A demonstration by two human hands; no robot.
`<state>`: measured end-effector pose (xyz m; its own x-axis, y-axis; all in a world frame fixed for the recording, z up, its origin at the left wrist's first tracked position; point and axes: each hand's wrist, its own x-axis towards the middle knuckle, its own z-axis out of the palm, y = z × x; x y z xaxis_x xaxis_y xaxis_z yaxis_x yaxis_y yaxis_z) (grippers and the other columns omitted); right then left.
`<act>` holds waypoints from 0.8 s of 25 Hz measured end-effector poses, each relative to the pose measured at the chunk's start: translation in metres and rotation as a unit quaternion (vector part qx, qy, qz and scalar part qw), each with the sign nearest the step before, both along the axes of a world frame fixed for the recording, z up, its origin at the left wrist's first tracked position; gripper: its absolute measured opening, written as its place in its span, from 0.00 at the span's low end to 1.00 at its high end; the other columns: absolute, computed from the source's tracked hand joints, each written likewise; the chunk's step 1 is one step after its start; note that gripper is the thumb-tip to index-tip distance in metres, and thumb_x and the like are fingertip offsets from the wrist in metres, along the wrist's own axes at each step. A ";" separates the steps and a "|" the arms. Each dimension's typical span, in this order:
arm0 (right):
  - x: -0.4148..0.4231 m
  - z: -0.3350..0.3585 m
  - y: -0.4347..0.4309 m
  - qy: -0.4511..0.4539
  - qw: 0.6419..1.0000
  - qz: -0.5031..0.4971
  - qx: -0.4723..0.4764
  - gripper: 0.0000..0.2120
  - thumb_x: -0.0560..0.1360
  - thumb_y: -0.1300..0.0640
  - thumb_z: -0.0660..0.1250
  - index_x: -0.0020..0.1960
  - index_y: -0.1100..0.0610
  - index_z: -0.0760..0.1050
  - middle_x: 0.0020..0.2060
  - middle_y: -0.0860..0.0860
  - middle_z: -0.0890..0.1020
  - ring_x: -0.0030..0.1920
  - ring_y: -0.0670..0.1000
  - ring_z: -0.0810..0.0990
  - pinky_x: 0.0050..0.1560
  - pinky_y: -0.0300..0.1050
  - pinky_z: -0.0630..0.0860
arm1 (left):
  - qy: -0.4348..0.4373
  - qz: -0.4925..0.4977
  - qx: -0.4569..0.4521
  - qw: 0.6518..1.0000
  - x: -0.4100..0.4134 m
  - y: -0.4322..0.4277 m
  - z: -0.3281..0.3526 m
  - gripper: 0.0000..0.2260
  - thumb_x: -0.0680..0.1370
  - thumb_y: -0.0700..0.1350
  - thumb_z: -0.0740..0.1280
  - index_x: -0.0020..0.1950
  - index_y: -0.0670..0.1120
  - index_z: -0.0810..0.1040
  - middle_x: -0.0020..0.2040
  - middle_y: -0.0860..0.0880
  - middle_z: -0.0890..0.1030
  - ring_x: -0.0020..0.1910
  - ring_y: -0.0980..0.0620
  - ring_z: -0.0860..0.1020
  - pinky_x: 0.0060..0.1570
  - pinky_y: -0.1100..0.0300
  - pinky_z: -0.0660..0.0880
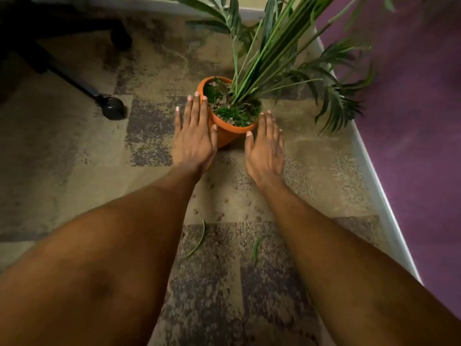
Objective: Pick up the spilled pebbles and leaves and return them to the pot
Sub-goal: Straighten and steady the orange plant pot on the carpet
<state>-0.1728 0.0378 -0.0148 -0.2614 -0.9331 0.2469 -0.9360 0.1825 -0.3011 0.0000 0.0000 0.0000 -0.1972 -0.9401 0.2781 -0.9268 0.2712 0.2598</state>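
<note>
An orange pot [225,132] with a tall green plant, moss and pebbles in it stands on the carpet at centre. My left hand [193,134] lies flat against the pot's left side, fingers straight. My right hand [265,143] is held flat just right of the pot's front, fingers straight, holding nothing. Several small brown pebbles [225,201] are scattered on the carpet between my forearms. One green leaf [197,244] lies near my left forearm and a second leaf [256,247] lies near my right forearm.
A black office chair base with a caster wheel [112,107] stands at the left. A white skirting board [374,171] and purple wall [411,108] run along the right. The plant's fronds [331,96] spread over the right side.
</note>
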 end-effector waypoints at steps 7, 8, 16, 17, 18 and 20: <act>-0.020 -0.016 -0.073 0.000 0.999 -0.009 -0.053 0.29 0.85 0.45 0.51 0.81 0.60 0.59 0.80 0.56 0.63 0.79 0.56 0.62 0.79 0.56 0.60 | 0.150 0.041 -0.023 0.988 -0.020 -0.033 -0.026 0.29 0.86 0.51 0.51 0.85 0.43 0.51 0.86 0.43 0.52 0.85 0.46 0.49 0.83 0.48 0.46; -0.023 -0.017 -0.080 -0.015 0.998 -0.011 -0.063 0.29 0.85 0.45 0.51 0.80 0.60 0.60 0.80 0.57 0.65 0.79 0.57 0.63 0.78 0.56 0.61 | 0.174 0.048 -0.024 0.983 -0.022 -0.041 -0.027 0.29 0.87 0.51 0.51 0.85 0.42 0.52 0.86 0.43 0.53 0.85 0.46 0.50 0.83 0.48 0.47; -0.035 -0.026 -0.068 -0.105 0.994 -0.039 -0.012 0.26 0.85 0.49 0.56 0.79 0.61 0.61 0.75 0.60 0.69 0.74 0.60 0.69 0.70 0.55 0.68 | 0.303 0.086 0.067 0.947 -0.032 -0.062 -0.017 0.28 0.87 0.49 0.55 0.85 0.41 0.52 0.86 0.42 0.53 0.85 0.45 0.50 0.81 0.55 0.47; -0.035 -0.026 -0.070 -0.140 0.989 -0.040 0.003 0.26 0.86 0.50 0.56 0.80 0.61 0.61 0.76 0.60 0.68 0.74 0.60 0.68 0.70 0.54 0.68 | 0.297 0.081 0.075 0.949 -0.030 -0.064 -0.019 0.28 0.87 0.48 0.55 0.85 0.41 0.52 0.86 0.42 0.52 0.85 0.45 0.49 0.81 0.55 0.47; -0.034 -0.026 -0.071 -0.179 0.983 -0.043 0.017 0.26 0.86 0.50 0.56 0.80 0.61 0.60 0.76 0.60 0.68 0.75 0.60 0.67 0.71 0.53 0.67 | 0.295 0.076 0.087 0.948 -0.028 -0.065 -0.019 0.28 0.87 0.48 0.56 0.85 0.42 0.52 0.86 0.42 0.52 0.85 0.45 0.49 0.81 0.54 0.48; -0.035 -0.031 -0.075 -0.265 0.961 -0.060 0.040 0.26 0.86 0.49 0.58 0.80 0.60 0.62 0.77 0.58 0.68 0.76 0.59 0.68 0.71 0.49 0.66 | 0.296 0.072 0.110 0.946 -0.026 -0.067 -0.021 0.28 0.87 0.47 0.56 0.85 0.42 0.52 0.86 0.42 0.53 0.84 0.44 0.52 0.81 0.53 0.51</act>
